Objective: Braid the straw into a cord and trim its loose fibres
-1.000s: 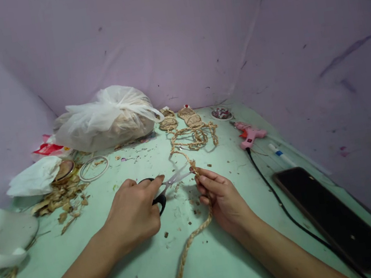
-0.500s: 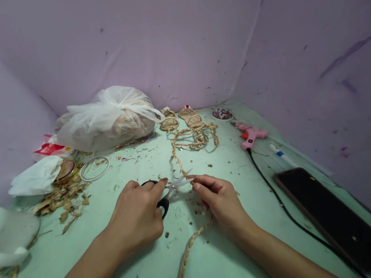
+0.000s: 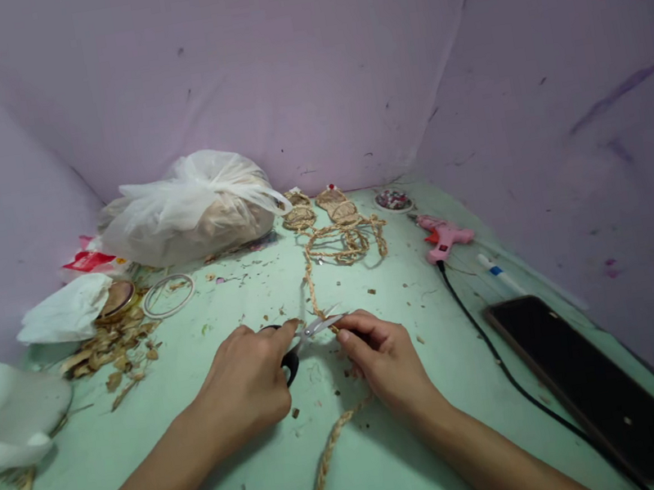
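My left hand is closed around the black handles of a pair of scissors, index finger stretched along them. The parted blades point right, at the braided straw rope, close to my other fingertips. My right hand pinches the rope between thumb and fingers just right of the blades. From beneath that hand a length of rope runs down to the near edge. The far part lies in loose loops behind, in front of two small woven sole-shaped pieces. Whether the blades have cut through is hard to tell.
A tied white plastic bag stands at the back left, near a white ring and dry scraps. On the right are a pink glue gun with a black cord, a marker, a dark phone-like slab and a bead dish.
The scissor blades have closed somewhat on the rope. The rope at the blades has shifted slightly left and down, and my right hand has moved a little left.
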Motion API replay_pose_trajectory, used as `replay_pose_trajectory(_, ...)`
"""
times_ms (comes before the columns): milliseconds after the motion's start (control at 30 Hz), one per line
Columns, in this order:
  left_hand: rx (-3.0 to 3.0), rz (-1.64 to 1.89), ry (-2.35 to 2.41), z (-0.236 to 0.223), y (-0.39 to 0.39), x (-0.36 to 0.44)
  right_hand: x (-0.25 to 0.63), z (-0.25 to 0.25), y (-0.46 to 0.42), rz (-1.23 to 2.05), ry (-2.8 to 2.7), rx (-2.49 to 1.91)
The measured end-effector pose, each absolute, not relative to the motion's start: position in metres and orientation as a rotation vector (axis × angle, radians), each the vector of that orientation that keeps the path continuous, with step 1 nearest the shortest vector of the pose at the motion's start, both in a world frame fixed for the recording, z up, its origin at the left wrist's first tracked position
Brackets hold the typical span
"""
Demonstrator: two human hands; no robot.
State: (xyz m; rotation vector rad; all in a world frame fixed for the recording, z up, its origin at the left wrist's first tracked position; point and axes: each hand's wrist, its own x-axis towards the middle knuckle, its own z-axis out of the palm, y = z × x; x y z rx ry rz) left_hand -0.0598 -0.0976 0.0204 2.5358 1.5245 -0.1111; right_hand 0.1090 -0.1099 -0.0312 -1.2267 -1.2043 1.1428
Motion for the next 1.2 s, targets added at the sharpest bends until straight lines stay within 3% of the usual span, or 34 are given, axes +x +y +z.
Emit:
replay_pose_trajectory(500, 2.51, 0.091, 1.602, 0.027, -0.092, -0.072, 0.109, -0.02, -0.107, 1.387, -0.775, -1.254)
replay_pose_trajectory(833, 2.714, -0.056, 1.501, 0.021, -0.093, -0.066, 0.113, -0.026, -0.107, 1.091, -1.067, -1.366)
replay_pose_trajectory(1200, 2.745, -0.074, 1.405, 0.022, -0.092, -0.067, 0.112, -0.022, -0.108, 1.123, -1.134, -1.369)
